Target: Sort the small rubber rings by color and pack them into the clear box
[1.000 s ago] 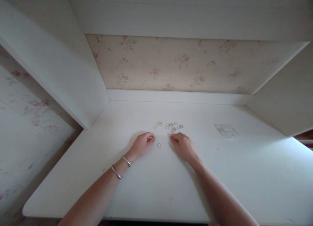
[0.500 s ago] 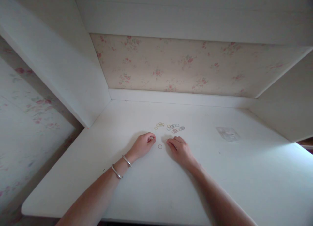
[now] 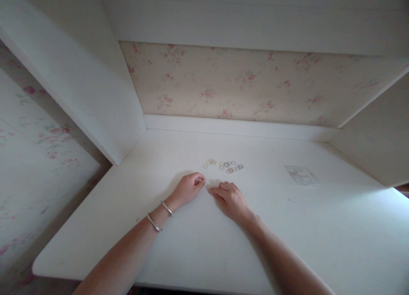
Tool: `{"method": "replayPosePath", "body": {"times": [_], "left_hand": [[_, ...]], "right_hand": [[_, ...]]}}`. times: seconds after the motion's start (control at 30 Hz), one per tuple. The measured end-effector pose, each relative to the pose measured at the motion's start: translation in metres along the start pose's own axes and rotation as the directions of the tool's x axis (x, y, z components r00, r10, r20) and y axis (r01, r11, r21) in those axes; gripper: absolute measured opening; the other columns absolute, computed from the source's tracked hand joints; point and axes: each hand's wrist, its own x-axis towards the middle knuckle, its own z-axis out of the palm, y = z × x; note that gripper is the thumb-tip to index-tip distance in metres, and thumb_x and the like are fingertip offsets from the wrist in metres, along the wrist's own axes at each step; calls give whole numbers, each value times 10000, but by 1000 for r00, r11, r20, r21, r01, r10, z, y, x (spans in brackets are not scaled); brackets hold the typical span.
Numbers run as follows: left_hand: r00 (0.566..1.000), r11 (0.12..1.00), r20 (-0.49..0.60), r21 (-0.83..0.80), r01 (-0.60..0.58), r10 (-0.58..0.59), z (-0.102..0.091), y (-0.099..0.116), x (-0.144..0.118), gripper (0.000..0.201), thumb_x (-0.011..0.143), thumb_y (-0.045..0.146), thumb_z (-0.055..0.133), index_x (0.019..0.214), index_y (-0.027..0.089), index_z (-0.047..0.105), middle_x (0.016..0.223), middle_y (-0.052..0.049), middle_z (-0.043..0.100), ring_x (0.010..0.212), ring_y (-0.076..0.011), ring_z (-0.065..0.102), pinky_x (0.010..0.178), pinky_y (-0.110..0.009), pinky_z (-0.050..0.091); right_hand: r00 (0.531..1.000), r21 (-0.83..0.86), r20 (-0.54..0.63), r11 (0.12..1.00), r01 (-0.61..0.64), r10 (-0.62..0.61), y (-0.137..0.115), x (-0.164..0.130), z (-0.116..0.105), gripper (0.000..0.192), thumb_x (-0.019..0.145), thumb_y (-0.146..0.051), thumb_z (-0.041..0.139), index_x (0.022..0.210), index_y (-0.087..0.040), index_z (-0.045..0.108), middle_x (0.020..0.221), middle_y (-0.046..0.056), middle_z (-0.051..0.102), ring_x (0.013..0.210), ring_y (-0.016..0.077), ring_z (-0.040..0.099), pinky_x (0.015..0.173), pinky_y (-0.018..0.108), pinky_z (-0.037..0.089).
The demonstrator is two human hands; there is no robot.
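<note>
My left hand (image 3: 191, 187) rests on the white tabletop with its fingers curled closed; what they hold, if anything, is hidden. Thumb and fingertips of my right hand (image 3: 230, 198) come together just right of it, at the spot where a single thin ring lay. That ring is covered by these fingers. Beyond both hands lie several thin rings in groups: yellowish rings (image 3: 211, 161) on the left, greyish rings (image 3: 227, 164) farther right, and reddish rings (image 3: 230, 170) nearest my right hand, with more dark rings (image 3: 239, 167) beside them.
A clear plastic bag (image 3: 300, 175) lies flat on the white desk (image 3: 191, 252) to the right. White side panels (image 3: 124, 129) and a low back ledge (image 3: 239, 127) enclose the desk. Flowered wallpaper (image 3: 230, 84) covers the wall behind.
My right hand has slid left and slightly nearer me, onto the single ring, which no longer shows. My left hand stays almost in place.
</note>
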Motion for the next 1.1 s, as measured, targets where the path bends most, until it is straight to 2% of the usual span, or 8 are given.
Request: {"method": "replayPosePath", "body": {"times": [0.2,0.33,0.4,0.53,0.6,0.7,0.9,1.1], "left_hand": [[1000,1000,7,17,-6,6,0,4,-1,230,855,320,454,866,178,634,792,-21,678,679,-134,599,646,-226,433],[1000,1000,23,13,11,-11,0,3,0,244,852,328,455,867,177,646,768,-16,668,663,-132,582,641,-232,434],[999,1000,32,-4,29,-29,0,3,3,242,838,332,476,879,175,656,770,-14,669,675,-136,582,637,-233,437],[995,1000,102,-3,-5,5,6,10,19,250,823,338,500,884,169,674,786,-19,680,705,-142,601,652,-232,448],[987,997,153,47,-66,58,14,17,30,254,828,337,495,880,175,684,780,-21,685,699,-142,611,654,-229,449],[976,970,186,194,-149,113,29,28,50,249,836,346,493,877,203,692,789,-24,692,719,-160,625,671,-243,452],[959,892,183,362,-270,216,50,37,78,231,859,328,483,964,248,672,977,-44,687,908,-202,617,815,-297,444],[957,882,222,390,-264,188,51,35,86,197,853,308,498,881,239,680,932,-49,684,897,-206,608,809,-297,437]], "right_hand": [[999,31,-28,999,-16,16,-1,0,0,219,908,-243,457,914,-258,675,720,14,599,744,135,520,695,250,327],[980,116,-94,980,-163,174,7,-2,-6,274,914,-281,404,876,-215,667,738,23,625,711,131,543,687,238,356],[935,148,-133,940,-308,328,17,-3,-11,298,904,-326,392,893,-214,669,737,23,642,672,130,557,648,231,366],[777,167,-174,796,-582,605,43,-6,-22,340,856,-408,408,926,-229,689,625,8,630,575,132,557,569,230,357],[720,172,-178,742,-648,670,54,-6,-25,357,841,-422,408,920,-226,696,594,6,618,568,138,558,561,232,353],[672,196,-187,698,-689,716,62,-7,-27,364,833,-431,409,920,-227,697,599,5,623,574,141,562,558,231,351],[707,192,-156,723,-664,690,61,-7,-25,336,835,-414,417,929,-248,694,639,1,647,583,136,564,562,230,349],[714,186,-141,727,-661,686,64,-7,-24,356,835,-416,414,938,-231,700,661,20,659,588,138,571,551,233,345]]}}
